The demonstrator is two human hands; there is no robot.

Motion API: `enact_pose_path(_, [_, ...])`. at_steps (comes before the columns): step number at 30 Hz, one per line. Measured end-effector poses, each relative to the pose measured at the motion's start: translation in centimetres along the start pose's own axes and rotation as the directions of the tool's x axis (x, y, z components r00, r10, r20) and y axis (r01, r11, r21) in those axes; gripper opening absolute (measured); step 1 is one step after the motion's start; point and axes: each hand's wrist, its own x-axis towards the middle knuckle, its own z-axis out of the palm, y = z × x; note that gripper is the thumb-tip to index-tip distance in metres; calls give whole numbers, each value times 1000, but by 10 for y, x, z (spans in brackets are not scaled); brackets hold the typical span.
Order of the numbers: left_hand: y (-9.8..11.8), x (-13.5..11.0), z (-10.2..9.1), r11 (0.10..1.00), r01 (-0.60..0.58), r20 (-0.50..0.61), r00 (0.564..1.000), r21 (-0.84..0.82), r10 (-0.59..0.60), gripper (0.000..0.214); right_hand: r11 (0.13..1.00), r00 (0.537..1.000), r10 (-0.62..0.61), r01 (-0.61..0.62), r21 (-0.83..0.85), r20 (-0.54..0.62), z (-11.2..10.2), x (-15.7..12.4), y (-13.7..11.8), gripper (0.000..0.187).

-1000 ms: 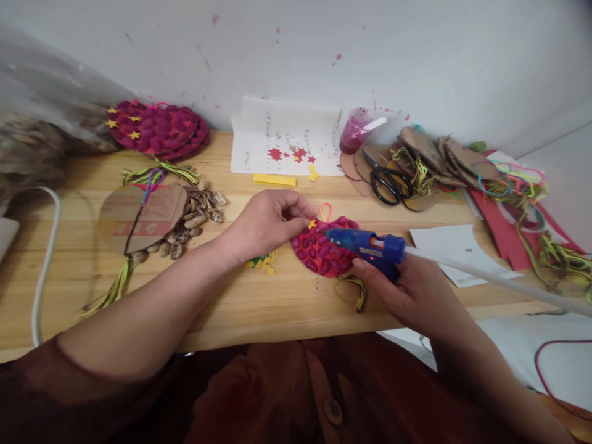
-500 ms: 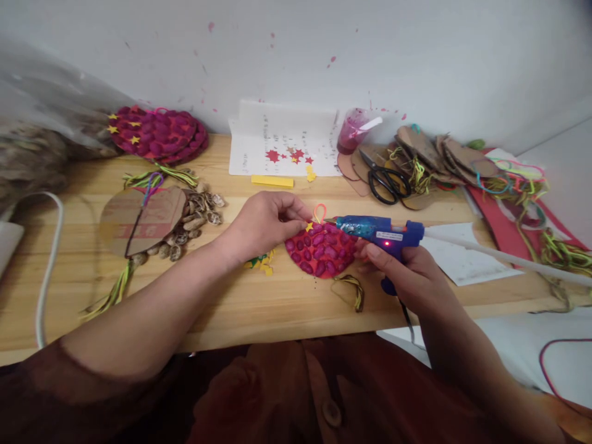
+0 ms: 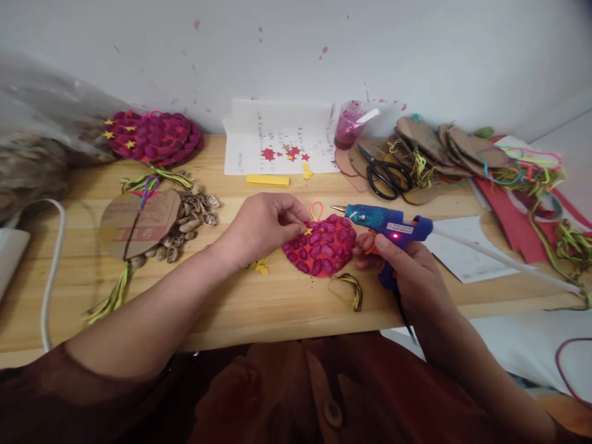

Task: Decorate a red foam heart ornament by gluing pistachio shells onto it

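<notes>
My left hand [image 3: 272,222] is closed in a pinch on a small yellow star [image 3: 308,232] at the upper left edge of a round plaque [image 3: 319,251]. Magenta-painted shells cover the plaque's red face, and an orange loop [image 3: 317,211] sticks up from its top. My right hand [image 3: 407,265] grips a blue glue gun [image 3: 379,223] by its handle, the red light lit and a glue stick [image 3: 499,258] trailing out the back. The gun's metal tip points left, above the plaque's upper right edge and apart from it. A yellow-green tassel [image 3: 352,290] lies just below the plaque.
Cut yellow pieces [image 3: 261,266] lie near my left wrist. Behind stand a paper with red stars [image 3: 292,153], a yellow strip [image 3: 267,180], a cup [image 3: 346,126] and black scissors [image 3: 388,182]. Left are shells [image 3: 192,222], a cardboard disc [image 3: 141,225] and finished plaques [image 3: 155,135].
The glue gun's tip has lifted away from the star and moved right, with my right hand. My left hand stays at the star. The view has shifted slightly.
</notes>
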Motion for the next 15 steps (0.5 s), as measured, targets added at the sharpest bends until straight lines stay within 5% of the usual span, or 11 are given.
enact_pose_path(15, [-3, 5, 4, 994, -77, 12, 997, 72, 76, 14, 997, 1000, -7, 7, -79, 1, -2, -1, 4, 30])
